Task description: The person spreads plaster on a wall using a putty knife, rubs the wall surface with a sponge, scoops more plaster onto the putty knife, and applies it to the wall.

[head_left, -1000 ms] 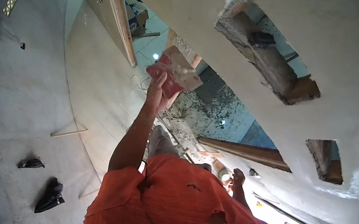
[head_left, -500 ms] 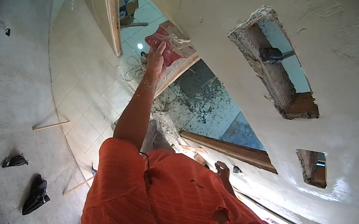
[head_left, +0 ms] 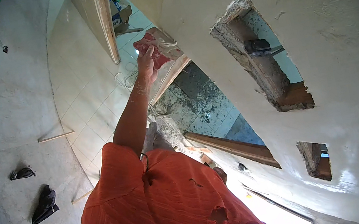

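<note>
My left arm stretches forward, and my left hand [head_left: 147, 65] is closed on the near-left edge of a red flat piece with wavy edges [head_left: 161, 58]. Pale plaster or putty is smeared over much of its top. What the piece is made of I cannot tell. It is held up beside the end of a pale wall, above a wooden doorway board [head_left: 172, 78]. Low on the right, only a sliver of my right hand [head_left: 220, 174] shows past my orange shirt; its fingers are hidden.
On the right, the plastered wall [head_left: 342, 54] has a rough rectangular opening with a dark box [head_left: 258, 46] and a smaller hole below. A wooden door [head_left: 102, 24] stands ahead. Splattered tile floor [head_left: 202, 103] lies past a wooden beam [head_left: 234, 148]. Black bags [head_left: 44, 205] hang at left.
My left hand and the red piece have shifted slightly left in view, as the whole scene has turned a little. My right hand has slipped mostly behind my shirt.
</note>
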Action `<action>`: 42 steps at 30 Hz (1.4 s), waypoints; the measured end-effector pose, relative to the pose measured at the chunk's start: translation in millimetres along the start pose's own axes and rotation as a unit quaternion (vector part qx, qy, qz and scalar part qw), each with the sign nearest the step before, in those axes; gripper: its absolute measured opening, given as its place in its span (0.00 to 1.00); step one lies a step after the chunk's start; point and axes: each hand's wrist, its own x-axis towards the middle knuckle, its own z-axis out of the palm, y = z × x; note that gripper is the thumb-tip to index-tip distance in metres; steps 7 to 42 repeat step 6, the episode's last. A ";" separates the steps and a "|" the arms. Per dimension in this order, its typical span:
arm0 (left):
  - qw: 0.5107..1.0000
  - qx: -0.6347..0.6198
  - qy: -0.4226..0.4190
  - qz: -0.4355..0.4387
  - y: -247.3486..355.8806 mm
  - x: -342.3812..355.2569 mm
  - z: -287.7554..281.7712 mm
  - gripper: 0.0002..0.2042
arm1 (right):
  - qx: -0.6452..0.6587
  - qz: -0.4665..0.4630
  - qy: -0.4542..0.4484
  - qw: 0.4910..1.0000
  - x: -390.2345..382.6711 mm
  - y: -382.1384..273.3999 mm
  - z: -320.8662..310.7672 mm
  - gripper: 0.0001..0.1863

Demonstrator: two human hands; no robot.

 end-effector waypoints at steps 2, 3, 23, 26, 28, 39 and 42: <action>1.000 -0.004 -0.007 0.008 -3.8 3.1 -3.4 0.17 | 0.009 0.019 -0.074 0.997 4.1 -17.2 -6.7 0.17; 1.000 -0.005 -0.008 0.006 -3.7 2.4 0.2 0.17 | 0.008 0.021 -0.072 0.997 4.6 -18.2 -9.0 0.17; 1.000 0.010 0.007 -0.016 0.3 2.7 7.8 0.17 | 0.022 0.081 -0.089 0.992 0.5 -19.5 -38.3 0.17; 1.000 0.010 0.007 -0.016 0.3 2.7 7.8 0.17 | 0.022 0.081 -0.089 0.992 0.5 -19.5 -38.3 0.17; 1.000 0.010 0.007 -0.016 0.3 2.7 7.8 0.17 | 0.022 0.081 -0.089 0.992 0.5 -19.5 -38.3 0.17; 1.000 0.010 0.007 -0.016 0.3 2.7 7.8 0.17 | 0.022 0.081 -0.089 0.992 0.5 -19.5 -38.3 0.17; 1.000 0.010 0.007 -0.016 0.3 2.7 7.8 0.17 | 0.022 0.081 -0.089 0.992 0.5 -19.5 -38.3 0.17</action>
